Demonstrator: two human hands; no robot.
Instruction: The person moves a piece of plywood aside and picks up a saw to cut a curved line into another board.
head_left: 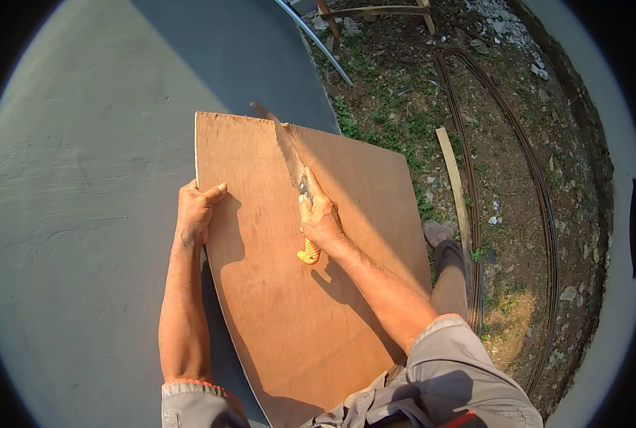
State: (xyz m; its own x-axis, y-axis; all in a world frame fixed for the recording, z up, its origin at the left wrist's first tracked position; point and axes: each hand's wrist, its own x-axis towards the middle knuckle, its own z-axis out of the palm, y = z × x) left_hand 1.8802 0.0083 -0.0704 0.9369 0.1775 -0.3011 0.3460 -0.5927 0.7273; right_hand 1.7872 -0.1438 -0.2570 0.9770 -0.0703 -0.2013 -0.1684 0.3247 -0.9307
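Note:
A large brown plywood board [346,285] lies across the middle of the view, its near end close to my body. My right hand [322,217] is wrapped round the yellow handle of a hand saw [287,153]. The saw's rusty blade sits in a cut at the board's far edge, and its tip sticks out past that edge. On the board's left edge, my left hand [202,207] grips with the thumb on top; its fingers are mostly hidden under the board.
Smooth grey concrete [82,235] extends on the left. On the right, grassy soil holds bent steel rods [542,192], a wooden strip [452,167] and rubble. A metal pipe [318,43] and wooden frame [375,11] are at the top. My shod foot [438,234] shows beside the board.

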